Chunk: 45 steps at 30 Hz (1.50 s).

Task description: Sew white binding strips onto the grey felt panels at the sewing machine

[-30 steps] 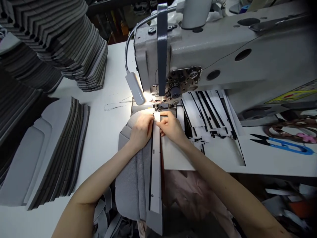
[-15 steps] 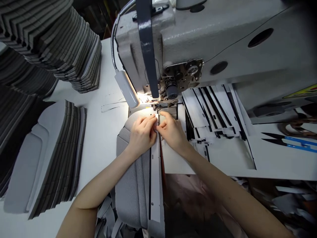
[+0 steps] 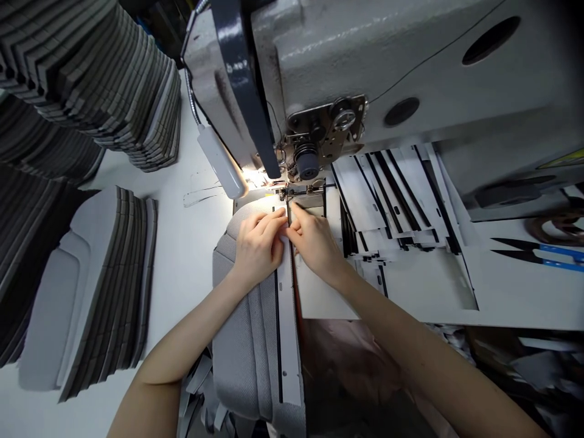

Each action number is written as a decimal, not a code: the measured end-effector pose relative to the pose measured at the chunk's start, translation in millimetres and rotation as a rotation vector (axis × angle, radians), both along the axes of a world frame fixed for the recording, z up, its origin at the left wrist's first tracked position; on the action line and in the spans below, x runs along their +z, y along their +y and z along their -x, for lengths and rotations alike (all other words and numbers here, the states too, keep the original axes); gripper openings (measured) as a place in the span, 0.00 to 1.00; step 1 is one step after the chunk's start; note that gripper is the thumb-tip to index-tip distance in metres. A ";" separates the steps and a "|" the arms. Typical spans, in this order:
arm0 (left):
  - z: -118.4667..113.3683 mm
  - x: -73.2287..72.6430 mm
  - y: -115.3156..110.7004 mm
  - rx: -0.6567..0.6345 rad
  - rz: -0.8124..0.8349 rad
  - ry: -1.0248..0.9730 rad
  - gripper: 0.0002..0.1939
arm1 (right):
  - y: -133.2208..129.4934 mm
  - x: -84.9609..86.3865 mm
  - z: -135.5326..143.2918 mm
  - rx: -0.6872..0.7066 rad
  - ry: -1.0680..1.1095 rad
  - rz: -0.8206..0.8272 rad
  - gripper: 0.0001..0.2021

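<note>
A grey padded fabric piece [image 3: 237,359] lies lengthwise under the sewing machine's needle area [image 3: 283,193] and hangs over the table's front edge. Along its right side runs a long white strip [image 3: 287,322] with a black edge and small holes. My left hand [image 3: 259,246] rests on the fabric, its bent fingers closed on the strip's upper part. From the right, my right hand [image 3: 314,243] pinches the same edge, thumb against the left fingertips and index finger close to the presser foot. The hands hide the strip's pinched section.
The machine head [image 3: 387,67] hangs over the work, with a lit lamp [image 3: 221,161] at its left. Stacked grey pieces [image 3: 104,292] fill the left side. More white strips [image 3: 392,194] lie on the right, near blue-handled thread snips [image 3: 542,252].
The view has shifted and tilted slightly, so the machine head appears further left. Both hands keep their hold on the strip, with little visible movement along the edge.
</note>
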State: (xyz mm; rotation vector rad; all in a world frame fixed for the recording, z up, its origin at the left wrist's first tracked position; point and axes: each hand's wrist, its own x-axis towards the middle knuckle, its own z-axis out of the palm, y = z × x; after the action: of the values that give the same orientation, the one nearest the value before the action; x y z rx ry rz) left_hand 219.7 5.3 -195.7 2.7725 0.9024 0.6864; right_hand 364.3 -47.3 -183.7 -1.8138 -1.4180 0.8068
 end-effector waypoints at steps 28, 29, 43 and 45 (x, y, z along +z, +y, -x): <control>-14.1 -5.8 12.7 -0.042 -0.038 0.052 0.12 | -157.5 -14.9 38.8 0.298 0.003 -0.043 0.37; -15.7 -6.1 15.7 -0.040 -0.039 0.046 0.12 | -157.5 -15.9 38.9 0.299 0.032 -0.035 0.37; 17.9 1.8 -57.7 -0.063 -0.015 0.015 0.23 | -186.9 -21.8 36.3 0.372 0.185 0.029 0.35; 20.2 1.0 -65.9 -0.051 -0.003 0.005 0.24 | -188.3 -24.7 37.9 0.368 0.225 0.030 0.35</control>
State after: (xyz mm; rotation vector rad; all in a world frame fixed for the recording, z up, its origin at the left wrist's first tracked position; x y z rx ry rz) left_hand 199.5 -60.6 -194.6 2.7912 0.8284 0.6734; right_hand 326.5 -235.6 -208.4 -1.4468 -1.6154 1.1826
